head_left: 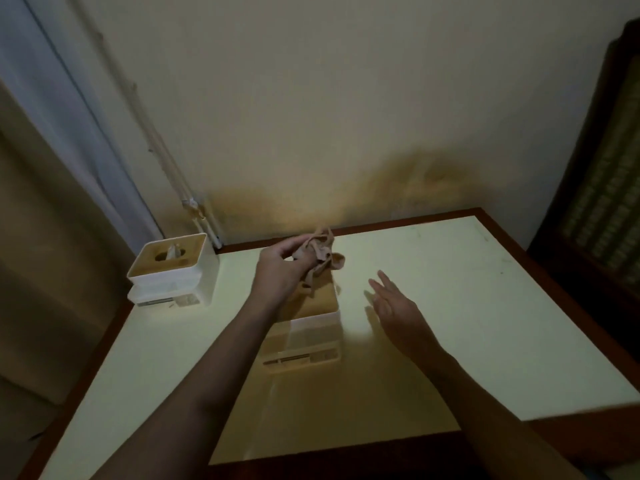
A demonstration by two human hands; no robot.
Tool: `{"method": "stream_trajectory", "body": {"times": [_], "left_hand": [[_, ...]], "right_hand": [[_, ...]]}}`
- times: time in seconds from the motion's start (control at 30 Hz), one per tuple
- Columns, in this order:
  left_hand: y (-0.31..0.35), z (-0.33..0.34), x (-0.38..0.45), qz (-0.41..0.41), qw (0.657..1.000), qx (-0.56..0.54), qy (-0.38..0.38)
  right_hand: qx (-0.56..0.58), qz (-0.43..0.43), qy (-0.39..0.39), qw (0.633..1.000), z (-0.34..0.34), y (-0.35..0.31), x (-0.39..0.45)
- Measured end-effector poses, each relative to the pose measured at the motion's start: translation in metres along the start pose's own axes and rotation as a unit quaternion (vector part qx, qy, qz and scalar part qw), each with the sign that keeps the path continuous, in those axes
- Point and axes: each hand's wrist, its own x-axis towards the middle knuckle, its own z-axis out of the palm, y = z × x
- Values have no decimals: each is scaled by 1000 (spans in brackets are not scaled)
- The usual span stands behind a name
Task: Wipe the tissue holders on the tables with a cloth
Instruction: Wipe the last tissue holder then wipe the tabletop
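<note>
Two hands, left hand [277,271] clutching cloth [320,258], right hand [394,304] flat.

no legible text or labels

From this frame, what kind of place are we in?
Likely a small eatery or dining room, though a home is possible. A pale table with a dark wood edge sits against a stained wall, and it carries two tissue holders. The left hand holds a cloth over the nearer one.
</note>
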Motion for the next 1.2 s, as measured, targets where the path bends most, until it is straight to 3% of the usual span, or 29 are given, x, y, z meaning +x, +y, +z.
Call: {"method": "stream_trajectory", "body": {"times": [0.2, 0.37, 0.43, 0.5, 0.57, 0.7, 0.83, 0.97, 1.1, 1.2], "left_hand": [[-9, 137, 16, -32, 995, 38, -90], [-37, 211, 39, -168, 982, 8, -87], [-49, 227, 48, -187, 979, 15, -82], [-57, 238, 53, -152, 981, 100, -65], [-59, 246, 51, -61, 978, 195, -37], [-64, 251, 37, 127, 938, 323, 16], [-86, 243, 32, 262, 882, 386, -71], [-110, 236, 34, 320, 832, 403, -208], [-104, 233, 48, 267, 835, 425, -225], [-97, 229, 59, 227, 808, 469, -277]], "right_hand": [[-124, 141, 10, 982, -83, 137, -24], [-211, 152, 5, 966, -141, 200, -22], [-212, 162, 25, 963, -153, 217, -23], [-227, 146, 63, 961, -156, 229, -26], [-242, 118, 83, 960, -154, 237, -29], [-206, 160, 154, 953, -155, 241, -28], [-204, 165, 169, 950, -154, 242, -32], [-184, 172, 142, 957, -155, 244, -31], [-194, 164, 109, 961, -155, 249, -34], [-215, 158, 81, 960, -159, 257, -41]]}}
